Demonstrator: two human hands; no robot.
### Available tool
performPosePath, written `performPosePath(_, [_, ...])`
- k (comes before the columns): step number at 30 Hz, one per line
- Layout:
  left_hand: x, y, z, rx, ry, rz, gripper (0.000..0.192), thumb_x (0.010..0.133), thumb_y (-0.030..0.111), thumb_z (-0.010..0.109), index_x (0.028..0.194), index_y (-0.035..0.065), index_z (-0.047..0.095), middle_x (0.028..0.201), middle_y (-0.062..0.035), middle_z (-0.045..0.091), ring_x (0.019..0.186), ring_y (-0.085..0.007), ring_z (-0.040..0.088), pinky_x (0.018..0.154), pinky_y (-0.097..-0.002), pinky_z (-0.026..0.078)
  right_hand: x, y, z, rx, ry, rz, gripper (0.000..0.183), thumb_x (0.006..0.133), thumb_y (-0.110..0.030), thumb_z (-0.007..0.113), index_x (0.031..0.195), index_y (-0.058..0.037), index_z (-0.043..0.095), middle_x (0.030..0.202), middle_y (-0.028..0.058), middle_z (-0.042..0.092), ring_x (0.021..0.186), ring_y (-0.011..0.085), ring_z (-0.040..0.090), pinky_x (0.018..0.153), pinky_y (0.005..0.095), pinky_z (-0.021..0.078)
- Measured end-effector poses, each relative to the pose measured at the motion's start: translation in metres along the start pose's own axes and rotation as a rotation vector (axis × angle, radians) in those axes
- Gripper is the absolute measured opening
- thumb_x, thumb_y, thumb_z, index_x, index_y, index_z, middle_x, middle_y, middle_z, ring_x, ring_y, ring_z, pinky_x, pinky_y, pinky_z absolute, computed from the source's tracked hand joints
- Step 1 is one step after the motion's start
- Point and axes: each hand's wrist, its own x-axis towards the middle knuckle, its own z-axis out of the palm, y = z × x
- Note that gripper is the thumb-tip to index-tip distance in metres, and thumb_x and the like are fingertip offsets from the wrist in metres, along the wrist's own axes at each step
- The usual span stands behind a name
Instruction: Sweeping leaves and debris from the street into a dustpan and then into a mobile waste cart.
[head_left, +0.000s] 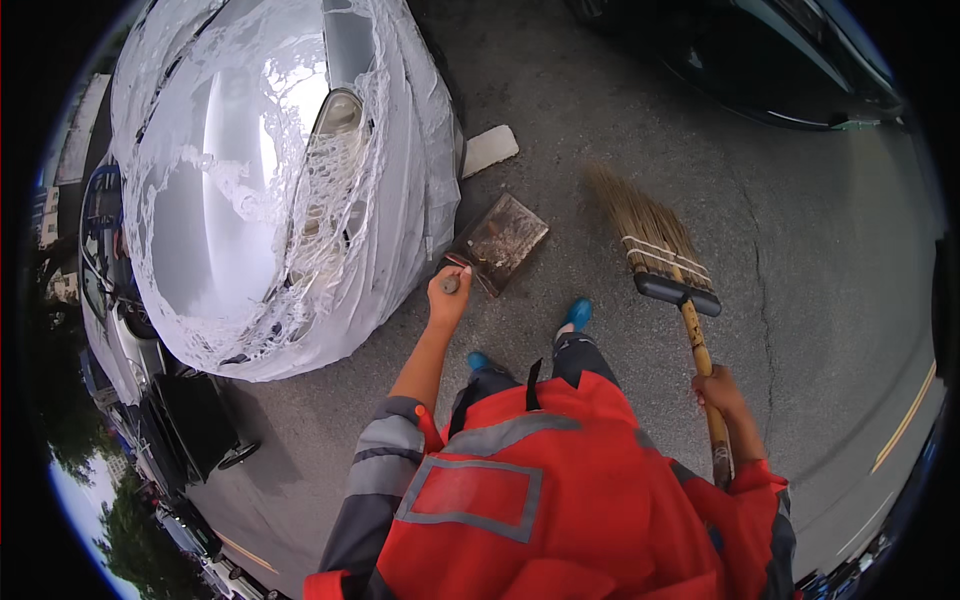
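Note:
My left hand (450, 296) is closed around the upright handle of a long-handled dustpan (504, 238), seen end-on from above. Dirt and small debris lie in its worn pan, close to the front of a car under torn white plastic. In my right hand (718, 391) is the yellow bamboo-like handle of a broom (664, 247). Its straw bristles, bound with white cord above a black clamp, point away from me to the right of the dustpan. Whether the bristles touch the asphalt, I cannot tell.
A silver car (225, 195) wrapped in torn plastic stands at left, with a pale block (490, 150) beside it. At upper right is a dark car (757, 67). A black wheeled bin or cart (196, 424) stands at lower left. Cracked asphalt (825, 300) runs along the right.

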Motion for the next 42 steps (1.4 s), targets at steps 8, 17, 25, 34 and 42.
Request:
performPosePath(8, [-0.028, 0.037, 0.02, 0.074, 0.028, 0.012, 0.017, 0.078, 0.016, 0.062, 0.074, 0.0004, 0.058, 0.063, -0.0118, 0.056, 0.059, -0.0209, 0.055, 0.059, -0.0309, 0.044, 0.021, -0.007, 0.033, -0.371, -0.047, 0.056, 0.016, 0.068, -0.011, 0.056, 0.067, 0.0049, 0.053, 0.054, 0.0091, 0.054, 0.044, 0.0169, 0.053, 0.041, 0.0308, 0.0427])
performPosePath(17, [-0.05, 0.028, -0.006, 0.014, 0.08, 0.005, 0.015, 0.077, 0.014, 0.062, 0.073, 0.0007, 0.058, 0.067, -0.0139, 0.057, 0.063, -0.026, 0.057, 0.06, -0.0327, 0.044, -0.066, 0.005, 0.072, -0.23, -0.361, 0.083, 0.014, 0.068, -0.012, 0.057, 0.07, 0.002, 0.056, 0.063, 0.0089, 0.056, 0.045, 0.0151, 0.051, 0.041, 0.0307, 0.0428])
performPosePath(25, [-0.106, -0.027, -0.05, -0.144, 0.222, 0.155, 0.016, 0.078, 0.015, 0.062, 0.074, -0.0003, 0.059, 0.069, -0.0151, 0.058, 0.066, -0.0256, 0.059, 0.06, -0.0335, 0.045, -0.107, -0.014, 0.089, -0.266, -0.222, 0.143, 0.009, 0.068, -0.007, 0.055, 0.066, -0.0004, 0.05, 0.056, 0.0054, 0.051, 0.042, 0.0114, 0.047, 0.037, 0.0269, 0.0404])
performPosePath(34, [-0.12, -0.023, -0.087, -0.025, 0.137, 0.02, 0.014, 0.075, 0.014, 0.063, 0.072, 0.0007, 0.059, 0.064, -0.0123, 0.058, 0.06, -0.019, 0.058, 0.058, -0.0304, 0.045, -0.055, 0.005, 0.087, -0.286, -0.097, 0.151, 0.012, 0.067, -0.009, 0.056, 0.062, 0.0008, 0.051, 0.052, 0.0076, 0.051, 0.038, 0.0155, 0.048, 0.035, 0.0292, 0.0404])
performPosePath(42, [-0.121, -0.037, -0.063, 0.002, 0.254, -0.096, 0.014, 0.074, 0.013, 0.062, 0.071, 0.0001, 0.059, 0.067, -0.0178, 0.058, 0.068, -0.0347, 0.058, 0.061, -0.0364, 0.045, -0.05, -0.022, 0.078, -0.68, -0.128, 0.076, 0.019, 0.065, -0.009, 0.058, 0.072, 0.0074, 0.052, 0.058, 0.0132, 0.056, 0.044, 0.0206, 0.055, 0.04, 0.0341, 0.0444])
